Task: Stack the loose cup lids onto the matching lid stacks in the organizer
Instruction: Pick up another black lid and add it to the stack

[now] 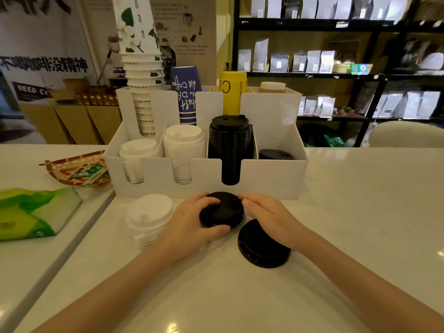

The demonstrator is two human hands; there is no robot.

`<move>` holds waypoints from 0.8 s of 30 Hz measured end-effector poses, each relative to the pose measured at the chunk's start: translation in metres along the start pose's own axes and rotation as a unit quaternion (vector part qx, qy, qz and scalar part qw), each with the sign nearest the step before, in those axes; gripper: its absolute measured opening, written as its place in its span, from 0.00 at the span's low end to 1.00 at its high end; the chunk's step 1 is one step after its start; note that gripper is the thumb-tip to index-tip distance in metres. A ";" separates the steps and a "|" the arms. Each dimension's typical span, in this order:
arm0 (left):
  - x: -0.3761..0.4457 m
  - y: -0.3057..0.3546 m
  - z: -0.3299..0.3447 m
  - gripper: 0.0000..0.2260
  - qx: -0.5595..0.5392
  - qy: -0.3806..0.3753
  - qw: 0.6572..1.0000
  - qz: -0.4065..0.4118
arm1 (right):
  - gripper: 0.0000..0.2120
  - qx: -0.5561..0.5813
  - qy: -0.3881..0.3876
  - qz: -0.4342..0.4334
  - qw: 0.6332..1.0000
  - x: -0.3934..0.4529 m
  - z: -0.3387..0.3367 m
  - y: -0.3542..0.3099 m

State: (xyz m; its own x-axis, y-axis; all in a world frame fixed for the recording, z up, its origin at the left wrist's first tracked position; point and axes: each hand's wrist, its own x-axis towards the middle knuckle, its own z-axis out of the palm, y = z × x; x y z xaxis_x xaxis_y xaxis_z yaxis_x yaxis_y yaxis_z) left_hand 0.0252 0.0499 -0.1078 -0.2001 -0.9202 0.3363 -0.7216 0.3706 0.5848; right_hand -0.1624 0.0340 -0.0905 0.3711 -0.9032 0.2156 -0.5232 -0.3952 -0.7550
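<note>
Both hands [192,224] grip black lid [222,209] — blue cup [186,92] reads "coffee".

The organizer [271,179] stands on the table [360,212]; four lid stacks sit in its front row, the tall lid stack [229,145] third from the left (the fourth, the low lid stack [275,155], barely rises above the wall); cup stacks [144,75] stand behind them. Before the organizer lie a loose lid stack [147,219] at left, a held lid [222,210] between the left hand [192,224] and right hand [269,219], and a second lid [262,248] just right and nearer, partly under the right hand; a basket [77,169] lies left of the organizer.
</note>
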 end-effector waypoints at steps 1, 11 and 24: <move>0.002 0.002 -0.004 0.25 -0.013 0.013 1.000 0.004 | 0.16 0.024 0.006 0.012 1.000 0.001 -0.002 -0.002; 0.042 0.046 -0.055 0.25 -0.114 0.110 0.987 0.042 | 0.13 0.092 0.114 -0.061 0.987 0.026 -0.048 -0.041; 0.122 0.062 -0.069 0.22 -0.221 0.193 0.953 0.071 | 0.15 0.216 0.202 -0.082 0.952 0.083 -0.065 -0.066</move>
State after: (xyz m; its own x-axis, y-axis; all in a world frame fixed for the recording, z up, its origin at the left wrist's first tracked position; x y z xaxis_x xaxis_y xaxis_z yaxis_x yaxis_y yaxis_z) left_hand 0.0020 -0.0306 0.0203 0.0450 -0.7737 0.6320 -0.3388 0.5833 0.7382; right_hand -0.1470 -0.0260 0.0173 0.0505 -0.8608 0.5064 -0.0878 -0.5089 -0.8563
